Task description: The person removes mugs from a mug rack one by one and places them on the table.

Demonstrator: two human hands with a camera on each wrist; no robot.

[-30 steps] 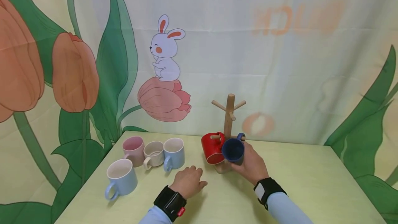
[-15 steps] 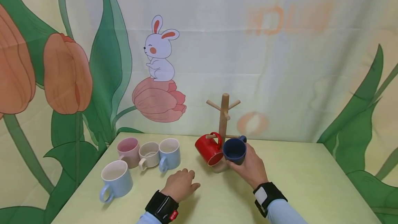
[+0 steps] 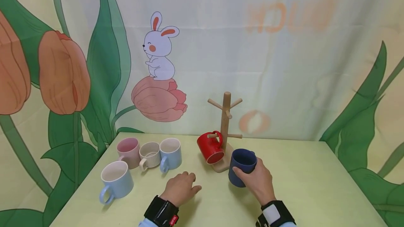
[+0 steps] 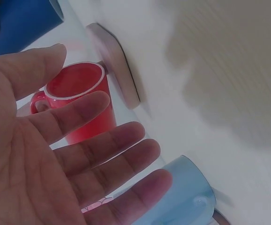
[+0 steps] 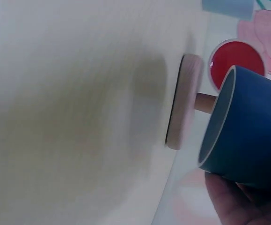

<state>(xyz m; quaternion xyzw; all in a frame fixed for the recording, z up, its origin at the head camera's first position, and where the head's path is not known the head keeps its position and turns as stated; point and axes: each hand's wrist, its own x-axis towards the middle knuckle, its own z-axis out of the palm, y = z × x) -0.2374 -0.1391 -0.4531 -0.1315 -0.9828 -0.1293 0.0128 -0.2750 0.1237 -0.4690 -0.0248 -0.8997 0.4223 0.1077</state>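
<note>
My right hand [image 3: 258,179] grips a dark blue mug [image 3: 237,176] by its body, thumb on the near side. The mug is held over the table, in front and to the right of a wooden mug stand [image 3: 225,122], apart from its pegs. A red mug [image 3: 206,146] hangs tilted by its handle on a lower left peg. My left hand [image 3: 180,188] holds nothing and hovers over the table, left of the stand; the left wrist view shows its fingers [image 4: 121,140] spread and nearly straight. In the right wrist view, the blue mug [image 5: 252,131] partly hides the stand.
On the left of the table [image 3: 303,185] stand a pink mug [image 3: 132,155], a ribbed cream cup [image 3: 153,157] and two light blue mugs, one behind [image 3: 173,155] and one nearer [image 3: 121,183]. A printed curtain [image 3: 277,62] hangs behind the table.
My right hand has drawn the blue mug from beside the stand's lower peg, nearer and slightly right. The red mug has swung to a stronger tilt. My left hand has barely moved.
</note>
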